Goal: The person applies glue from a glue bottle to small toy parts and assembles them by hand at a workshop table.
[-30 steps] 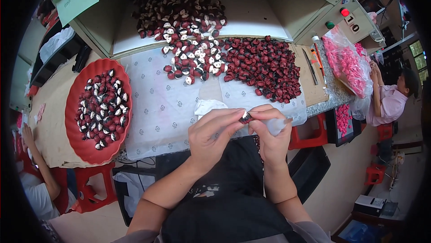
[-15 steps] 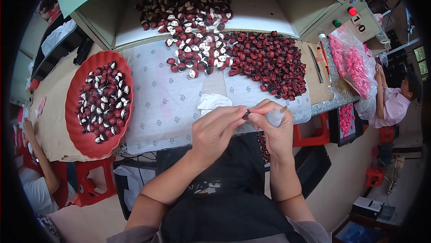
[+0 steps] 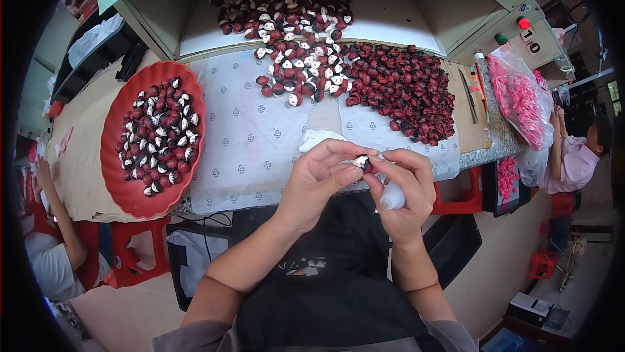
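My left hand point(image 3: 306, 186) is closed on a small doll-head piece point(image 3: 361, 162), with a pale face and a black edge, between thumb and fingertips. The fingertips of my right hand point(image 3: 411, 189) meet the same piece from the other side. A translucent white squeeze bottle point(image 3: 392, 197) is tucked in my right hand, its thin tip pointing down and left. Beyond my hands lies a heap of dark red and white doll-head pieces point(image 3: 303, 69). Right of it spreads a pile of dark red and black pieces point(image 3: 407, 95), their details too small to make out.
A scalloped red tray point(image 3: 109, 173) holding similar pieces stands at the left. White cloth or paper point(image 3: 319, 138) lies beyond my hands. A dark slim tool point(image 3: 468, 95) rests near a bag of pink pieces point(image 3: 517, 108). Co-workers sit at both sides; one wears a pink shirt point(image 3: 573, 157).
The piece between my fingers has turned, so its pale face now shows. The squeeze bottle has tipped from pointing up and right to pointing down. The whole view has shifted slightly.
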Action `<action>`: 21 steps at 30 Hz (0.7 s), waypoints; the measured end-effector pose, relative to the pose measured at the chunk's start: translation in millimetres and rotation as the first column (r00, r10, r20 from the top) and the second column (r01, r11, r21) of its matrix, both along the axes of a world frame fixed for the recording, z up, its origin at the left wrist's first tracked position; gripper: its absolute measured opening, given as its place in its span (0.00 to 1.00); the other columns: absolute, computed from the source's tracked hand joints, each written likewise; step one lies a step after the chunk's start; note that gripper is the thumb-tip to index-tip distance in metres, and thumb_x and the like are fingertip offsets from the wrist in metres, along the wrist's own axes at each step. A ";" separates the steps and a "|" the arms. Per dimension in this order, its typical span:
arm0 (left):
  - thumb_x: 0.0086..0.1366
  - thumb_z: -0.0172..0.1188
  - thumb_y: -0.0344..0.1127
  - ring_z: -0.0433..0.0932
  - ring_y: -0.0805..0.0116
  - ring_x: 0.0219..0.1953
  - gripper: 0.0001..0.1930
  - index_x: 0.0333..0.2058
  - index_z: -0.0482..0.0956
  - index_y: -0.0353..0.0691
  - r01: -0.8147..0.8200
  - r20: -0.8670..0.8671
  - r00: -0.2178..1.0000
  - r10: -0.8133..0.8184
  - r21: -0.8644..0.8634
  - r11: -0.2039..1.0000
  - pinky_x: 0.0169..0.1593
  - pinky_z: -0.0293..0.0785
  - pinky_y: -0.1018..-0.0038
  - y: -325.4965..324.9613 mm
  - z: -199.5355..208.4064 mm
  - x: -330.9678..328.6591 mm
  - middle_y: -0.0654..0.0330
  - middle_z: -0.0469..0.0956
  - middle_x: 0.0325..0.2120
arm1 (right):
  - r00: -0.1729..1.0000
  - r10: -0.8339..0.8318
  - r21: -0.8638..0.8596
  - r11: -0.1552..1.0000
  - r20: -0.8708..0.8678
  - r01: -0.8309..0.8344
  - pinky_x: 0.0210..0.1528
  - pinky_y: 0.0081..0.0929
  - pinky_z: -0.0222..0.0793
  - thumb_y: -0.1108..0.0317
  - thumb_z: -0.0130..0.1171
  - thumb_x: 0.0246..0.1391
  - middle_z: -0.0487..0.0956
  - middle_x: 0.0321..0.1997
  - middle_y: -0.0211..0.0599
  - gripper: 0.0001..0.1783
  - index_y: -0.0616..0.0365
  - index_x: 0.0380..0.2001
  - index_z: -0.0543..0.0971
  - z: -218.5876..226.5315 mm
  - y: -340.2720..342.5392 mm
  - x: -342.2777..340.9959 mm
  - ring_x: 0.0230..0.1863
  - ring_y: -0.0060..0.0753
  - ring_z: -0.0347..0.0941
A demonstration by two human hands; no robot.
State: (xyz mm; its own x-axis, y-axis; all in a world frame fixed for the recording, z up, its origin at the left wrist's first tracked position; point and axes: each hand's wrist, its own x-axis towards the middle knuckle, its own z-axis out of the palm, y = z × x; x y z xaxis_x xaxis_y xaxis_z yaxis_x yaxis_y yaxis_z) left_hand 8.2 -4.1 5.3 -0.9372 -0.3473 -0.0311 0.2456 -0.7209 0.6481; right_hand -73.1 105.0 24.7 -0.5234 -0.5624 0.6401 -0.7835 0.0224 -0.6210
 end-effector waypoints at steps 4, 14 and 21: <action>0.53 0.53 0.23 0.71 0.71 0.39 0.12 0.37 0.66 0.35 0.031 -0.042 0.999 -0.029 0.043 0.999 0.44 0.68 0.78 -1.2 -4.6 0.7 0.55 0.71 0.37 | 0.993 -0.022 -0.017 1.000 0.118 0.024 0.24 0.15 0.63 0.79 0.64 0.30 0.68 0.32 0.34 0.17 0.59 0.30 0.76 5.6 -2.8 4.5 0.25 0.22 0.67; 0.54 0.52 0.24 0.71 0.72 0.39 0.13 0.40 0.67 0.32 0.016 -0.015 1.000 -0.018 -0.116 0.993 0.43 0.67 0.78 -4.7 -5.9 1.8 0.56 0.71 0.36 | 0.998 0.047 -0.020 0.999 -0.033 -0.047 0.23 0.18 0.66 0.81 0.62 0.31 0.69 0.31 0.37 0.16 0.62 0.30 0.76 -2.5 -5.4 -0.5 0.25 0.26 0.69; 0.52 0.52 0.22 0.72 0.70 0.36 0.12 0.38 0.69 0.31 -0.157 0.126 0.969 0.212 -0.348 0.924 0.42 0.67 0.78 -15.4 -3.7 16.1 0.56 0.73 0.31 | 0.991 0.059 0.087 0.994 0.123 -0.070 0.30 0.22 0.65 0.77 0.63 0.30 0.68 0.32 0.38 0.21 0.58 0.36 0.74 -3.0 -0.9 -2.3 0.30 0.31 0.68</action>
State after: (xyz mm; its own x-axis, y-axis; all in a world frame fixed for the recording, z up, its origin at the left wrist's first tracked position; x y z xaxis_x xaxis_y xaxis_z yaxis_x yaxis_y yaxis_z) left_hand 24.3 -19.5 1.5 -0.8477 -0.5298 -0.0267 0.2276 -0.4088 0.8838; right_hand -75.4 104.1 21.7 -0.5539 -0.6504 0.5198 -0.7051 0.0346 -0.7082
